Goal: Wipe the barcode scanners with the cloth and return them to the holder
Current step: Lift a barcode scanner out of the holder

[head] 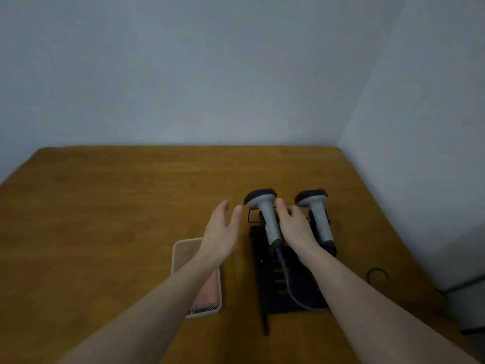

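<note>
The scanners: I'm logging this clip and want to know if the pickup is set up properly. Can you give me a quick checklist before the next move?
1. Both scanners seated in the holder: ok, left scanner and right scanner rest on it.
2. Right hand at the left scanner: ok, beside its handle; closed grip cannot tell.
3. Left hand free: ok, open and empty.
4. Cloth ready: ok, in the tray.
5. Left scanner's cable free: cannot tell.
</note>
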